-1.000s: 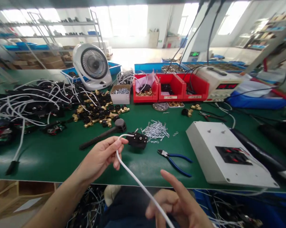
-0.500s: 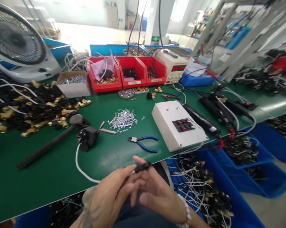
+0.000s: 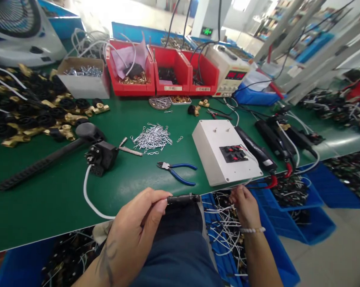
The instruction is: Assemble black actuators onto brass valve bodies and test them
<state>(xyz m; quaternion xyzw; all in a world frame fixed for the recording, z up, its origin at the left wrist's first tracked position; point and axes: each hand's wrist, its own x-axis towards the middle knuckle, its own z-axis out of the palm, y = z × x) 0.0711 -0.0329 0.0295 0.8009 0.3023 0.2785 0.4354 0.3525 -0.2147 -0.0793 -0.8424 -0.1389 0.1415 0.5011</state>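
At bench edge, slim black cylindrical connector, ridged tip

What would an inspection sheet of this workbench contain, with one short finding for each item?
Surface: green bench top, glossy; spills: nothing seen.
Things in work: black connector held roughly level; black unit on the bench.
Clutter: metal clips in a loose heap; blue-handled pliers lie with handles spread.
Hands: left hand grips the connector; right hand is near the white box, grip unclear.
Cables: white cable runs from the unit over the bench edge.
Surroundings: red bins behind; fan at far left.
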